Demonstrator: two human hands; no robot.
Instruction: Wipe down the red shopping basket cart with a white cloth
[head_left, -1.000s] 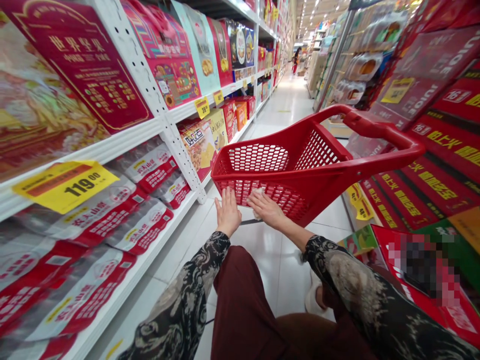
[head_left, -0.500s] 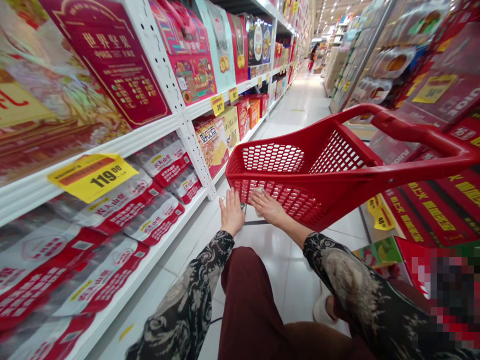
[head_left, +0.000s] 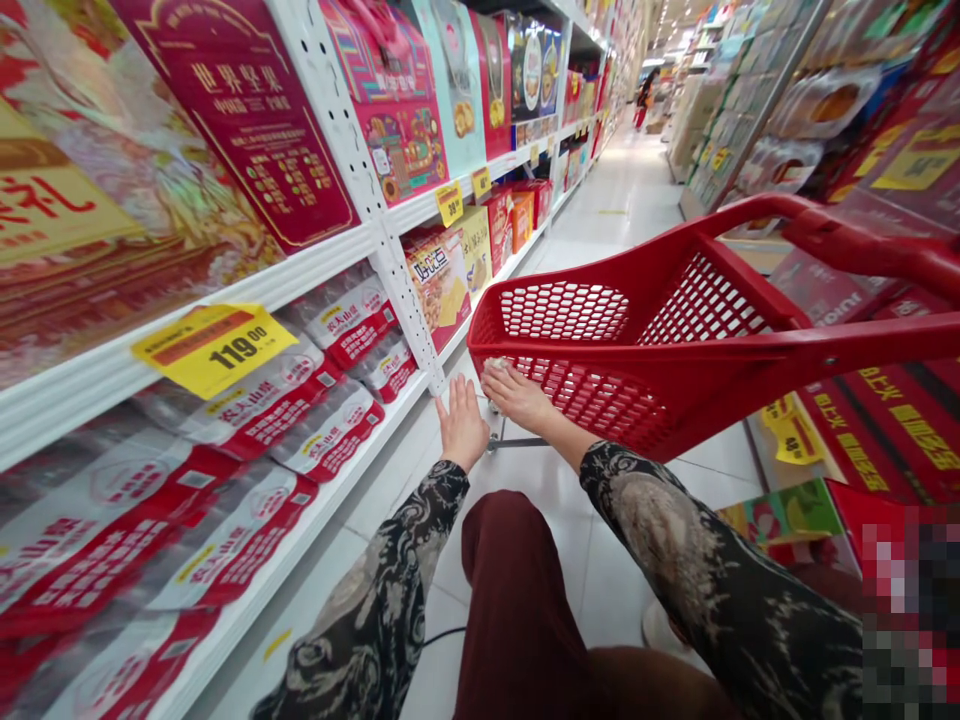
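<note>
The fingers of the right hand lay stretched out almost flat, not curled round anything; under their tips sat a small pale cloth, pressed against the outside of a red basket at its lower near corner; most of the cloth was hidden by the hand. The left hand was spread wide and held nothing; its fingers pointed up just below that same corner, and whether they touched the plastic could not be told. Both wrists ran back into dark patterned sleeves; between them showed a knee in dark red trousers.

The basket had honeycomb mesh walls and stood tilted, its thick red handle reaching out to the right; a thin metal bar showed beneath it, just above the pale tiled floor.

On the left ran a white shelf with a yellow price tag reading 119.00; wrapped packs of bottles lay below it, large red gift boxes stood above, and snack boxes stood further along; more red boxes were stacked on the right.
</note>
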